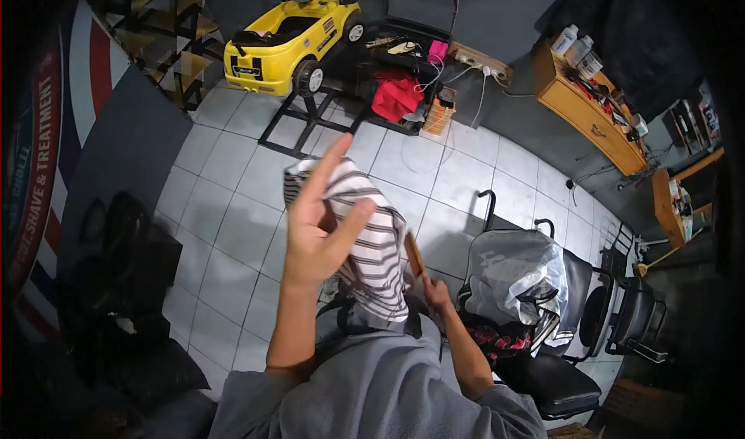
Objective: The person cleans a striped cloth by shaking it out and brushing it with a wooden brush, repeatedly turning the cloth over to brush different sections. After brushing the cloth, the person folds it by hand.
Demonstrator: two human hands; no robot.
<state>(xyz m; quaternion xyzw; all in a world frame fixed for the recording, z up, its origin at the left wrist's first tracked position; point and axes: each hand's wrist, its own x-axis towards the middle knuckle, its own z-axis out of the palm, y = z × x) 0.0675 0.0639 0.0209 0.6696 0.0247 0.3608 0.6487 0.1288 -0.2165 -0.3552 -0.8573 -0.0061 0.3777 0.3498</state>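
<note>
A white cloth with dark stripes [376,237] hangs in folds in front of my body, at the middle of the view. My left hand [322,222] is raised over its left side, with the index finger and thumb spread apart; the other fingers are partly hidden. Lower and to the right of the cloth, my right hand [437,293] is wrapped round the handle of a brown wooden brush [414,255], which is tilted upward beside the cloth's edge.
A yellow toy car [283,47] stands at the top on a black frame. Red cloth [396,95] lies near it. Black chairs [555,385] are at the right, one bearing a clear plastic bag [516,272]. A wooden drawer shelf [594,121] holds bottles.
</note>
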